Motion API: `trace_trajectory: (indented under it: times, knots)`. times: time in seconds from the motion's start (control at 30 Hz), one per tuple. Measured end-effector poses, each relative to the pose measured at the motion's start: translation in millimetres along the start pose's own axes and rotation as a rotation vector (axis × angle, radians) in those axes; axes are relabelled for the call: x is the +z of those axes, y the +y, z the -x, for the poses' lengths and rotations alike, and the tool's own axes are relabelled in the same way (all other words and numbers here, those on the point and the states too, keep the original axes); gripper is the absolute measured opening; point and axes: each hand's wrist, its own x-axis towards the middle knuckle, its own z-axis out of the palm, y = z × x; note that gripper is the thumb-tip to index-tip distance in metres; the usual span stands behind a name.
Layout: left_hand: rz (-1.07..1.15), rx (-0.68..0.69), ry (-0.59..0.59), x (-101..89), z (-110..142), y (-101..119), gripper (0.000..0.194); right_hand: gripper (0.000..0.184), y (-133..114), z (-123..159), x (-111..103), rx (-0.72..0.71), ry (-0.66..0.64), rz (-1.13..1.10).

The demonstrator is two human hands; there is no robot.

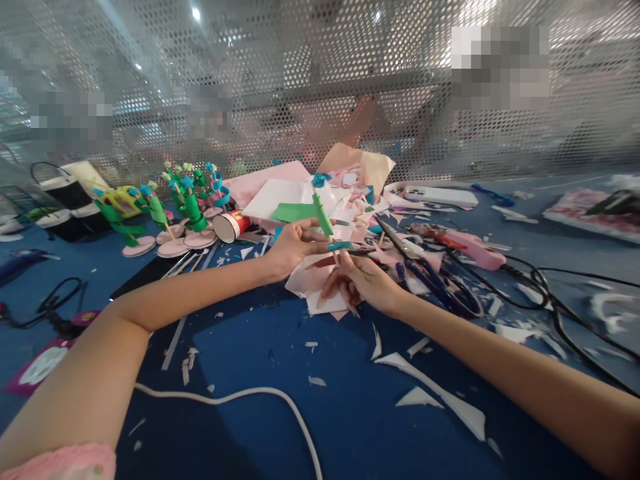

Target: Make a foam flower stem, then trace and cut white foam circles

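Green paper [323, 215] wraps one stick [333, 239], pinched by left fingers [314, 248] and right fingers [346, 261], one cup [243, 223] nearby

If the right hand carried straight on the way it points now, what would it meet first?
Just past the teal strip by its thumb, the right hand would likely meet the left hand, ahead and leftward. Depth is unclear in this view, so it might pass underneath.

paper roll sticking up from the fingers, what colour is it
The paper roll is light green, best seen in the head view.
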Motion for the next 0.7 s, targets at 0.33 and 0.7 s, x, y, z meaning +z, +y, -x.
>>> trace_trajectory:
  times: [0.33,0.7]
  knots:
    - [-0.413,0.048,-0.067,-25.0,-37.4,55.8,0.049,0.068,-0.4,2.5,0.9,-0.045,0.022,-0.056]
    - [-0.752,0.06,0.059,-53.4,-24.3,90.9,0.041,0.054,4.4,14.5,0.6,-0.375,0.267,0.478]
